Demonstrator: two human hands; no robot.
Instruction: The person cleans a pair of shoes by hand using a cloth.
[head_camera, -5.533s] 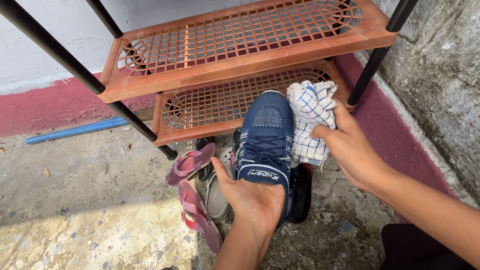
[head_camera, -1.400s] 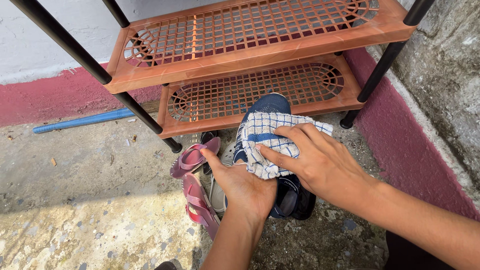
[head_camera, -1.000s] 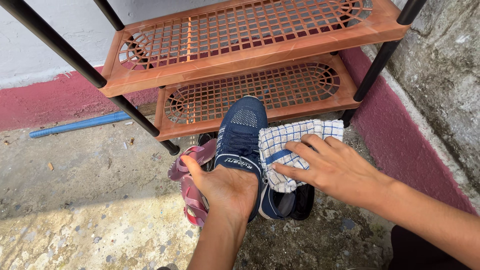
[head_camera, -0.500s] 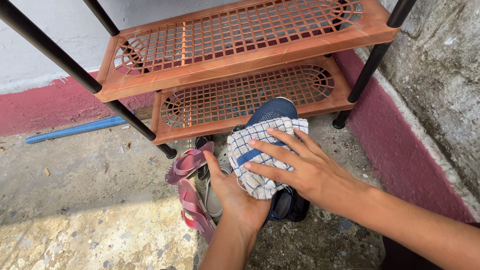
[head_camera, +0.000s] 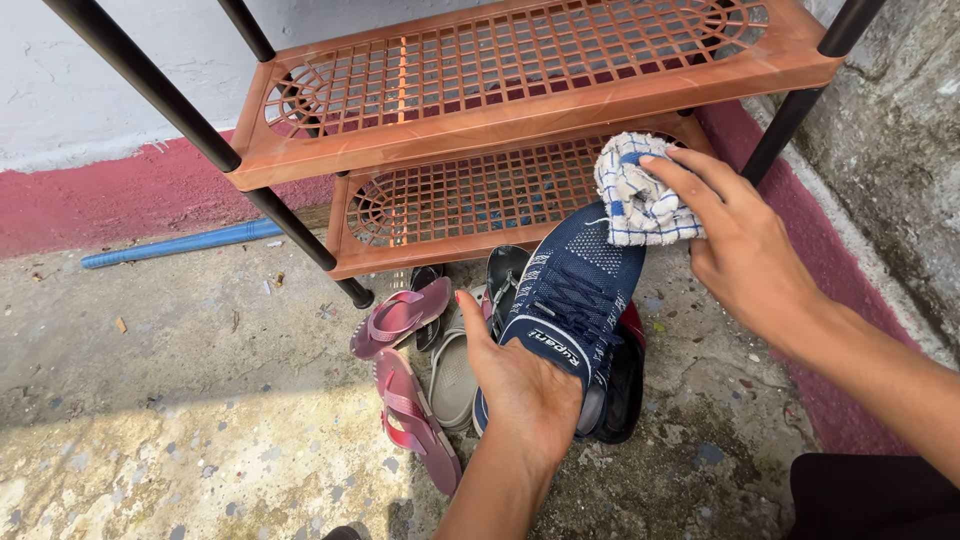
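My left hand grips the heel of a navy blue knit sneaker, holding it toe-up above the ground. My right hand holds a bunched white cloth with blue checks pressed against the sneaker's toe. Both hands work just in front of the lower shelf of an orange plastic shoe rack.
A pair of pink sandals, a grey slipper and dark footwear lie on the concrete floor under the sneaker. The rack has black poles. A blue pipe lies by the red-and-white wall. A rough stone wall stands at right.
The cloth has slid from the middle of the sneaker up to its toe. The sneaker's laced upper is now uncovered. My left hand keeps its hold on the heel.
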